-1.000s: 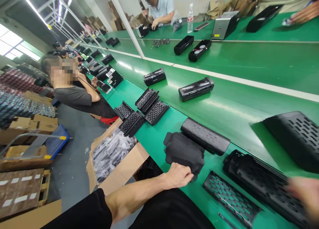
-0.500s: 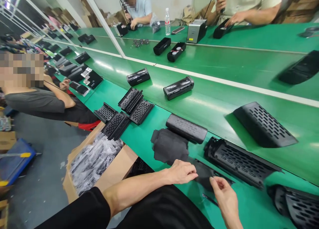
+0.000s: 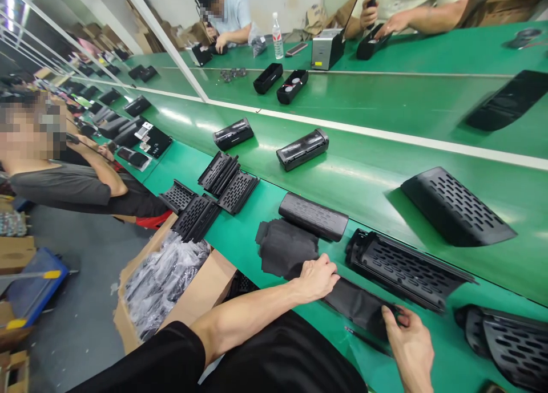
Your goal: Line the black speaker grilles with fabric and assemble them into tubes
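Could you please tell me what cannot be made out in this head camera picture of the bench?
- Strip under both hands: the dark cloth over it hides its surface.
- Left hand fingertips: curled over the strip's end, so the grip is unclear.
- Grille at lower right: cut off by the picture's edge.
- Small parts on the far belt: too small to identify.

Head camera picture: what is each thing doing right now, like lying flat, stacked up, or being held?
Left hand: pressing down one end of the black cloth strip.
Right hand: pinching the strip's other end.
Black cloth strip: stretched flat on the green table.
Cloth pile: stacked beside the left hand.
Perforated grille: lying on the table, untouched.
Cardboard box: open, full of bagged parts.
Water bottle: upright.
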{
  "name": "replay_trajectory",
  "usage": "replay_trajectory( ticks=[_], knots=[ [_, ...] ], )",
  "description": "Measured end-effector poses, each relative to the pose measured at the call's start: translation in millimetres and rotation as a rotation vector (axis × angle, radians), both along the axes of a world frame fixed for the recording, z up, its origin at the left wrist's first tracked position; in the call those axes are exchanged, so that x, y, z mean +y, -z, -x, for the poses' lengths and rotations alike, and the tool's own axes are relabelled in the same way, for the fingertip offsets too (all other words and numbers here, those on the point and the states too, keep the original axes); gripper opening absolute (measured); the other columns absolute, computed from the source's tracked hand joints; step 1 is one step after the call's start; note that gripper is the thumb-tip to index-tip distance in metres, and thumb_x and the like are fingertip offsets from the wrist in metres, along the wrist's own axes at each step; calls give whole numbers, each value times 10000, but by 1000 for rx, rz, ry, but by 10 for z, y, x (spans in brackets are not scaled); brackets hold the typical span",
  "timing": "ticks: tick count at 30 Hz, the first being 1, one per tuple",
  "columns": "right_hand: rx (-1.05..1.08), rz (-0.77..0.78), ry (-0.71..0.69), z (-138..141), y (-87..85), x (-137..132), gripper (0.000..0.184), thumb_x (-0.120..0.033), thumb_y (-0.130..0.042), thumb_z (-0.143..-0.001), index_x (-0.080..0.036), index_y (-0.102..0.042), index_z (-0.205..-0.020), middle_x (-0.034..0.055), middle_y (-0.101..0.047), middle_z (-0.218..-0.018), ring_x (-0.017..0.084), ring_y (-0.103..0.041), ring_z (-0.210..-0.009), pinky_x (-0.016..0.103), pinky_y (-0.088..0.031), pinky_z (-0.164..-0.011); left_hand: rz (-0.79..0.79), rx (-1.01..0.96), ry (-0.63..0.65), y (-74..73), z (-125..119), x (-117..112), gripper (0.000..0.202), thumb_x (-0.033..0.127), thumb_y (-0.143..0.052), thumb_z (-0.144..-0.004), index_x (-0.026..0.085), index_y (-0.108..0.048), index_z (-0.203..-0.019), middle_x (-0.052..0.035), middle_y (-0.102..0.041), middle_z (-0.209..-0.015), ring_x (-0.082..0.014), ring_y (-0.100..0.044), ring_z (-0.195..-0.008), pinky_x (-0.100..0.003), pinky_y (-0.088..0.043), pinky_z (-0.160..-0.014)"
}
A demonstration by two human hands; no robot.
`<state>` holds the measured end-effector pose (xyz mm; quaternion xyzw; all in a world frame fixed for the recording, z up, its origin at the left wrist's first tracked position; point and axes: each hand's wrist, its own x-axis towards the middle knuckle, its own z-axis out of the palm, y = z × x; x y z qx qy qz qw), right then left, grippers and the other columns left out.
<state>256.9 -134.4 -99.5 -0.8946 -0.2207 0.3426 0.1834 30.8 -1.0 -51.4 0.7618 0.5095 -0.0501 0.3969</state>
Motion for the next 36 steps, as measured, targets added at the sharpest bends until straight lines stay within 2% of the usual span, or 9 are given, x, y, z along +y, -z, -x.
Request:
replay_trajectory(
  ticks=[3, 6, 9, 13, 18, 21, 27, 31, 36],
  knots=[
    [159, -74, 94, 36, -123, -42, 700, -790, -702, -583, -230, -626, -995, 120, -711, -960, 330, -654, -902, 483, -506, -858, 15, -81, 8, -148, 111, 71, 258, 452, -574, -984, 248, -696, -1084, -31, -641, -1127, -227, -656, -1017, -359, -489, -915],
    [404, -155, 164, 144, -360, -88, 744, -803, -771, -580, -249, -562, -1031, 54, -713, -824, 230, -605, -689, 369, -490, -653, 142, -205, -90, -298, 266, 136, 324, 507, -611, -948, 239, -652, -1126, 25, -614, -885, -159, -590, -813, -286, -455, -766],
    [550, -202, 202, 248, -614, -96, 774, -763, -829, -593, -247, -558, -1102, 17, -699, -738, 174, -541, -589, 288, -424, -538, 368, -364, -274, -389, 405, 170, 362, 377, -707, -841, 206, -615, -1146, 88, -489, -712, -99, -436, -623, -235, -358, -617],
    [568, -213, 229, 296, -859, -79, 806, -707, -878, -602, -221, -627, -1195, -13, -644, -673, 139, -482, -563, 246, -405, -504, 481, -474, -291, -486, 540, 181, 362, 265, -647, -825, 189, -573, -1171, 109, -454, -672, -72, -384, -555, -208, -308, -552],
    [652, -235, 409, 349, -1065, -83, 877, -590, -975, -520, -253, -631, -1253, 5, -689, -966, 136, -588, -714, 201, -497, -581, 544, -668, -365, -639, 639, 192, 372, 271, -648, -821, 174, -578, -1173, 106, -450, -667, -67, -369, -561, -205, -279, -557],
    [655, -246, 476, 394, -1111, -109, 866, -536, -1003, -489, -245, -642, -1221, -12, -655, -995, 104, -568, -718, 154, -496, -600, 560, -752, -399, -705, 677, 189, 382, 333, -653, -853, 157, -590, -1186, 106, -418, -641, -71, -328, -552, -217, -250, -549],
    [625, -284, 409, 440, -1166, -205, 814, -531, -982, -564, -283, -653, -1266, -2, -654, -1128, 123, -605, -856, 125, -528, -718, 566, -878, -398, -800, 792, 160, 507, 443, -733, -867, 131, -614, -1248, 84, -412, -685, -74, -311, -591, -227, -244, -577],
    [582, -281, 411, 514, -1390, -192, 881, -551, -984, -537, -302, -649, -1313, 16, -664, -1260, 183, -624, -1122, 82, -506, -802, 611, -990, -332, -888, 901, 152, 559, 410, -769, -872, 149, -609, -1339, 65, -377, -754, -84, -316, -653, -225, -267, -622],
    [650, -316, 433, 600, -1626, -117, 1001, -497, -1012, -478, -301, -609, -1373, 53, -647, -1395, 252, -512, -1401, 90, -503, -846, 591, -1047, -303, -1036, 959, 154, 569, 411, -789, -871, 161, -620, -1354, 35, -381, -815, -106, -331, -728, -226, -290, -668]
  ],
)
